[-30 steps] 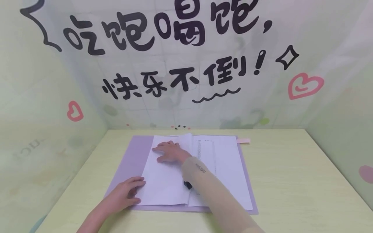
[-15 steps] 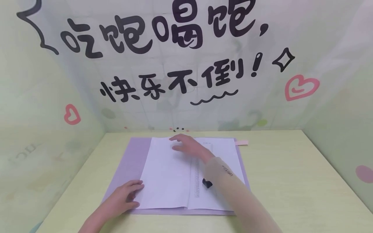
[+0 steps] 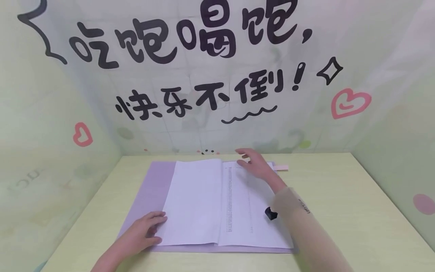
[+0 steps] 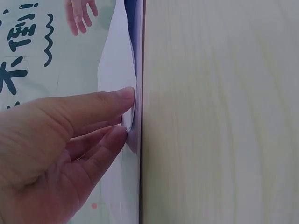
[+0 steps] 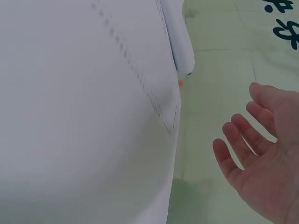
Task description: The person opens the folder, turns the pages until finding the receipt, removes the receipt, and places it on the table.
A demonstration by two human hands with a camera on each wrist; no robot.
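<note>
An open document folder with a light purple cover (image 3: 154, 189) lies on the table. Its left page (image 3: 192, 204) is blank, and the right page (image 3: 261, 226) bears columns of small print. My left hand (image 3: 142, 230) rests at the left page's lower outer edge, thumb and fingers apart. In the left wrist view, the thumb and fingertips touch the edge of the slightly lifted white page (image 4: 114, 60). My right hand (image 3: 258, 164) is over the top of the right page, holding nothing. Its fingers are spread and loosely bent in the right wrist view.
A pink tab (image 3: 281, 167) sticks out from the folder's upper right side. The pale wood table (image 3: 340, 211) is enclosed by a back wall and two side walls, with large black lettering on the back. A small black device (image 3: 270, 213) sits at the right sleeve (image 3: 302, 219).
My right hand has left the blank left page and moved rightward, rising over the top of the printed page. The left hand stays at the left page's edge.
</note>
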